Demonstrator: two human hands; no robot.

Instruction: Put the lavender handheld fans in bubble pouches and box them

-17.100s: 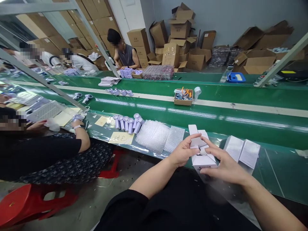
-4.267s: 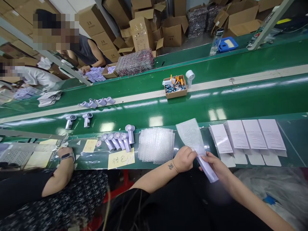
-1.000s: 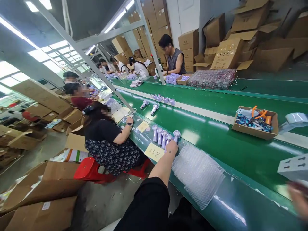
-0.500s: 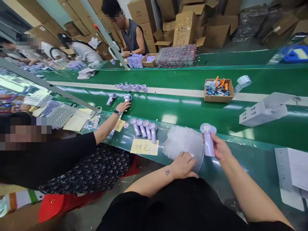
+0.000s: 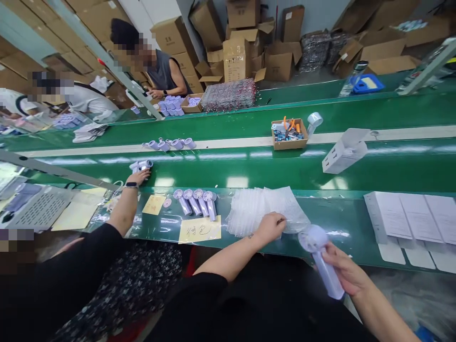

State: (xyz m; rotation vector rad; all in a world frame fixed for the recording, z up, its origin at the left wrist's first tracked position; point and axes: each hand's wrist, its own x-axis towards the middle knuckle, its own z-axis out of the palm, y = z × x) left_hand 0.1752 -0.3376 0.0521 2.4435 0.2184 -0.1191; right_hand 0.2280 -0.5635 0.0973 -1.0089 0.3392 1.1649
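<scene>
Right now, the right hand [image 5: 344,268] has its fingers wrapped around the handle of a light purple plastic hand fan with a round head [image 5: 328,275]. It is closed on the fan just enough to hold it. The fan is up in the air by the front edge of the shiny green table [image 5: 338,209]. It leans, with its round head up and to the left and its handle down.

The left hand [image 5: 272,227] is mostly closed, with its fingers bent. Its fingertips pinch the near edge of a see-through bubble-wrap bag [image 5: 290,206]. This bag sticks out to the right from a flat pile of see-through bubble-wrap bags [image 5: 245,211].

To the left of the pile, four light purple fans [image 5: 198,203] lie side by side. Just in front of them is a yellow paper with dark handwriting [image 5: 190,232]. On the right, white boxes with small print [image 5: 413,213] sit in a row. A white box with its top open [image 5: 338,159] is on the green belt [image 5: 221,166], near a little brown cardboard box full of small parts [image 5: 290,144]. At the left, a co-worker's hand [image 5: 143,175], with a dark watch on the wrist, touches a pale fan [image 5: 145,164] on the belt.
</scene>
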